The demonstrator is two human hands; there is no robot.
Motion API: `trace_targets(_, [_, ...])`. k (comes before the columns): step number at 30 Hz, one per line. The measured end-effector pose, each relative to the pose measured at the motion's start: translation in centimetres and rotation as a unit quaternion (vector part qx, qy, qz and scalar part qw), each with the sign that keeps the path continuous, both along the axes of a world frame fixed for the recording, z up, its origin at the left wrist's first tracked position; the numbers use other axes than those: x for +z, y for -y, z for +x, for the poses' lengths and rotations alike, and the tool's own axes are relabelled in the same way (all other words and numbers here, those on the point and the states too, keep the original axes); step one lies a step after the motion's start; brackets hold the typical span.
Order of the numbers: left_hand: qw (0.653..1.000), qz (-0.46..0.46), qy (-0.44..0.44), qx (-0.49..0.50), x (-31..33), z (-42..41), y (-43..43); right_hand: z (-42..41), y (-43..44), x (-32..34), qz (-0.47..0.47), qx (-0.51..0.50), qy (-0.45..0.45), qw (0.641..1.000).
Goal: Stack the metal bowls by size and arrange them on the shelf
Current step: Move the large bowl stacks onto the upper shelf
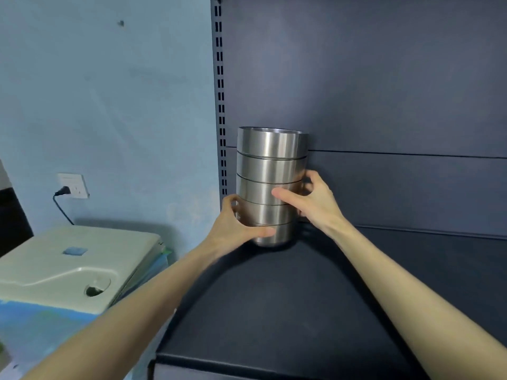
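Note:
A tall stack of several brushed metal bowls [270, 163], nested one in another, stands upright at the back left corner of the dark shelf [288, 311]. My left hand [237, 223] wraps the lowest bowls from the left, thumb across the front. My right hand [310, 200] grips the middle of the stack from the right, thumb on the front and fingers behind. The stack's base touches the shelf surface.
The shelf's dark back panel [384, 91] rises behind the stack, with a slotted upright [220, 105] at its left edge. Left of the shelf stands a pale green plastic unit [68, 267] below a blue wall with a plugged socket [72, 186].

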State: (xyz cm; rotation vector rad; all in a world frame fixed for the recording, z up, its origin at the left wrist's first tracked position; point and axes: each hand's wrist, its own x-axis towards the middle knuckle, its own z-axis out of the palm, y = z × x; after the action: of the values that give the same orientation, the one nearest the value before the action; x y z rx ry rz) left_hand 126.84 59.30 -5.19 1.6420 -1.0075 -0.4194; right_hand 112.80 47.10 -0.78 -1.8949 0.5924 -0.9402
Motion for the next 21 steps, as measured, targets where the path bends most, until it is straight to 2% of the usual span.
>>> trace_targets(8, [1.0,0.001,0.004,-0.023,-1.0,3.2,2.7,2.4,2.1,-0.2,-0.02,-0.029,-0.016,0.999])
trace_targets(21, [0.999,-0.019,0.011,-0.042,-1.7,3.8,2.2,2.7,1.6,-0.9,-0.025,-0.036,-0.008,0.999])
